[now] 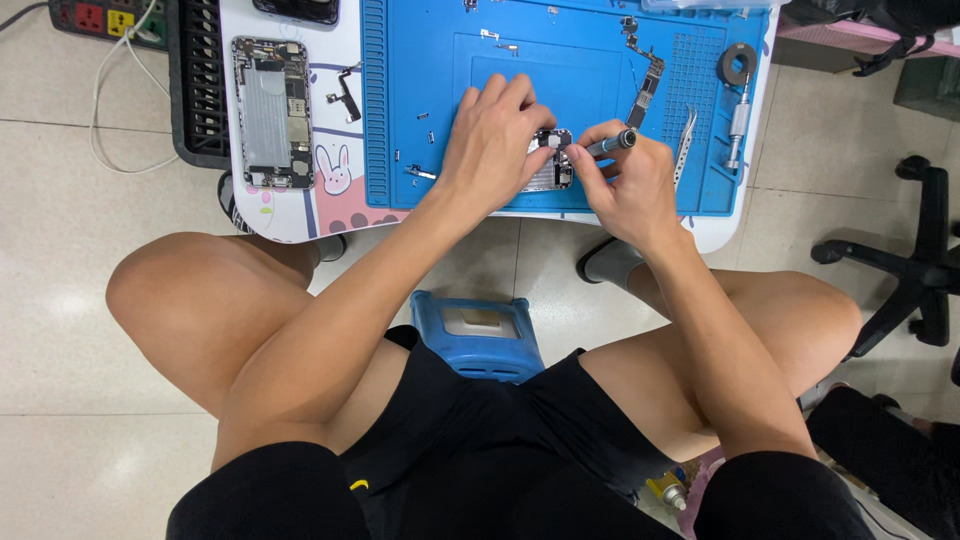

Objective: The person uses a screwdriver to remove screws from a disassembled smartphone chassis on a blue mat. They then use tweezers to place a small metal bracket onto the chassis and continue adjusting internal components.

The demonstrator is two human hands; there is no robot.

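Note:
An opened phone body (pixel 552 168) lies near the front edge of a blue work mat (pixel 560 60). My left hand (pixel 494 142) rests over its left side and holds it down, hiding most of it. My right hand (pixel 628 192) grips a small grey screwdriver (pixel 612 144), its tip pointing at the phone's upper right corner. Several tiny screws and small parts (pixel 418 172) lie on the mat to the left of my left hand.
A second opened phone shell (pixel 270 112) lies on the white table (pixel 300 215) at left, a flex cable (pixel 346 96) beside it. A logic board (pixel 646 88), tweezers (pixel 686 140) and another screwdriver (pixel 738 125) sit on the mat's right. A black chair base (pixel 915 270) stands at right.

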